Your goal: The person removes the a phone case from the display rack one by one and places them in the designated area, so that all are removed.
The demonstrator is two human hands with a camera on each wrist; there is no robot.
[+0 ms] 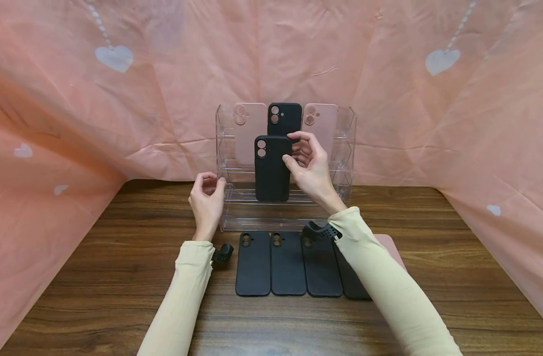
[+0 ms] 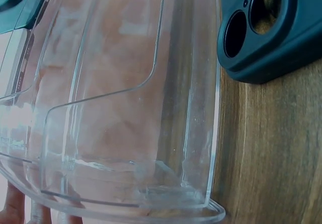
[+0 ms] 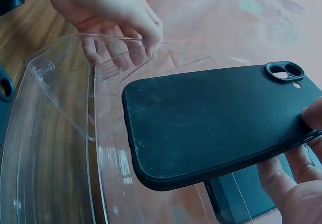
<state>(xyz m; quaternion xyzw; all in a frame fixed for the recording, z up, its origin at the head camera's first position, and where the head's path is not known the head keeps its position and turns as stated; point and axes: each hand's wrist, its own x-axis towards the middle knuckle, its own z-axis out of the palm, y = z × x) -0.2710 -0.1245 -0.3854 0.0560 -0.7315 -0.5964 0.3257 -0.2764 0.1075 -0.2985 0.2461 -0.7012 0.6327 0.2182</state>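
My right hand (image 1: 313, 170) pinches a black phone case (image 1: 271, 173) along its right side, thumb on the back face and fingers behind. The case is upright in front of a clear tiered acrylic display stand (image 1: 273, 225), camera cutouts at top left. My left hand (image 1: 206, 203) grips the stand's left side panel between thumb and fingers, as the right wrist view also shows. On the stand's upper tier, a black case (image 1: 291, 117) sits between a pink case (image 1: 248, 143) on the left and another pink case (image 1: 323, 118), partly behind my right hand.
Before the stand, several black phone cases (image 1: 253, 267) lie in a row on the wooden table (image 1: 133, 277). A pink case (image 1: 389, 247) at the row's right end is partly hidden by my right sleeve. Pink cloth (image 1: 178, 74) with white hearts hangs behind and at both sides.
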